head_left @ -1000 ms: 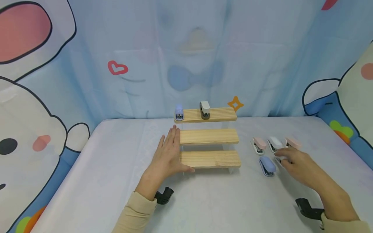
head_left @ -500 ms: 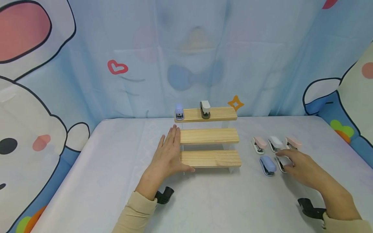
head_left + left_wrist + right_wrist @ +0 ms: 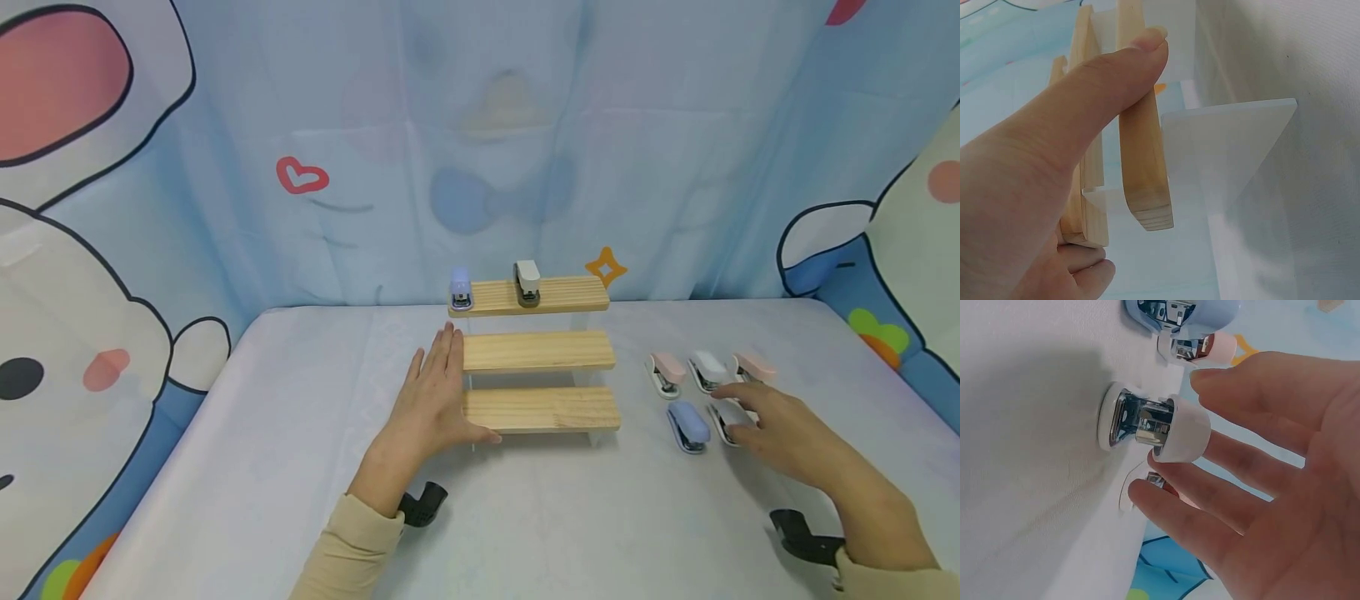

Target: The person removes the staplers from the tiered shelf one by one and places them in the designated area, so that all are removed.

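My left hand [image 3: 429, 400] lies against the left end of a three-tier wooden shelf [image 3: 540, 410], fingers straight along its side. In the left wrist view, the thumb [image 3: 1107, 78] rests across the front edge of the lowest board [image 3: 1144, 162]. Over at the right, my right hand [image 3: 780, 425] is spread around a white mini stapler [image 3: 724, 417] standing on the table. The right wrist view has this white stapler [image 3: 1186, 431] with the thumb apart from it and the other fingers [image 3: 1210, 487] behind. A blue stapler [image 3: 688, 423] stands just left of it.
Behind are a pink stapler [image 3: 666, 370], another white stapler [image 3: 708, 368] and a second pink stapler [image 3: 754, 367]. A lavender stapler [image 3: 461, 288] and a white-and-dark one [image 3: 527, 282] stand on the top board. A printed curtain [image 3: 487, 125] hangs at the back.
My right thumb and fingers have spread apart around the white stapler, and the hand has shifted slightly right, so more of the stapler shows. The left hand has stayed on the shelf.
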Demonstrator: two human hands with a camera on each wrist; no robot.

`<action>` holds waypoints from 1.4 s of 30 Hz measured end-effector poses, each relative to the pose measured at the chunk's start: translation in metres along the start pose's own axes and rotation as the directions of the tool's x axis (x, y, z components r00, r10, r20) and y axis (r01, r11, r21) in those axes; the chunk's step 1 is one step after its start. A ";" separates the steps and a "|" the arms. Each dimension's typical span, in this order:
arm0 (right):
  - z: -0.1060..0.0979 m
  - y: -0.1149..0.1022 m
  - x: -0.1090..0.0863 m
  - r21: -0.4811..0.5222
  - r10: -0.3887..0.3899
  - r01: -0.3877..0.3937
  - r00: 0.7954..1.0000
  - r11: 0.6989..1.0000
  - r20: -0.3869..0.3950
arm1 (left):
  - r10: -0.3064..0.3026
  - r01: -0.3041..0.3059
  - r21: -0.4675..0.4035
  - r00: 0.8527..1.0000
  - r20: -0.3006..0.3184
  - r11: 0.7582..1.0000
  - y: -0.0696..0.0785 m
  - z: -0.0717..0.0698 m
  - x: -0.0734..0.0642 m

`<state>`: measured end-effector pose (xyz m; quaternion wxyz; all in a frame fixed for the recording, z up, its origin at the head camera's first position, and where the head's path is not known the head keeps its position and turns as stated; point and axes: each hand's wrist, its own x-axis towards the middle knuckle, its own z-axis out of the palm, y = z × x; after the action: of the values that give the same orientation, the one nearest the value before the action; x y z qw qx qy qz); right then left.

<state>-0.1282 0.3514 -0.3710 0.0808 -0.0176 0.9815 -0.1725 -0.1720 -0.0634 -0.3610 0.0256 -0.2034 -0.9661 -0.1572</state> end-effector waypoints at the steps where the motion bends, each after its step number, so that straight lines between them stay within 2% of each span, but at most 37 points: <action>1: 0.000 0.000 0.000 -0.002 0.003 -0.003 1.000 1.000 -0.002 | 0.001 -0.001 -0.001 1.000 -0.001 1.000 0.000 0.000 0.000; 17: -0.002 -0.005 -0.002 -0.012 -0.009 0.008 0.999 1.000 -0.050 | -0.007 0.007 0.005 1.000 0.004 1.000 0.000 0.000 -0.001; 21: -0.005 -0.013 -0.003 -0.016 -0.014 0.012 0.994 1.000 -0.110 | -0.007 0.007 0.005 1.000 0.004 1.000 0.000 0.000 -0.001; 25: -0.007 -0.024 -0.004 -0.023 -0.056 0.052 0.973 0.998 -0.222 | -0.002 0.002 0.002 1.000 0.002 1.000 0.000 0.000 -0.001; 32: -0.017 -0.047 -0.005 -0.030 -0.143 0.142 0.911 0.989 -0.386 | -0.005 0.005 0.007 1.000 0.002 1.000 0.000 0.000 0.000; 34: -0.019 -0.053 -0.005 -0.035 -0.165 0.165 0.898 0.986 -0.407 | -0.008 0.008 0.011 1.000 0.002 1.000 0.000 0.000 0.001; 40: -0.027 -0.075 0.000 -0.051 -0.190 0.186 0.884 0.981 -0.427 | -0.012 0.012 0.017 1.000 0.006 1.000 0.001 0.001 0.001; 42: -0.030 -0.082 0.001 -0.065 -0.212 0.204 0.871 0.977 -0.443 | -0.011 0.011 0.017 1.000 0.002 1.000 0.000 0.000 0.001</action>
<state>-0.1337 0.2839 -0.3155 -0.1664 -0.0836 0.9674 -0.1717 -0.1731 -0.0624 -0.3612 0.0256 -0.1978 -0.9686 -0.1487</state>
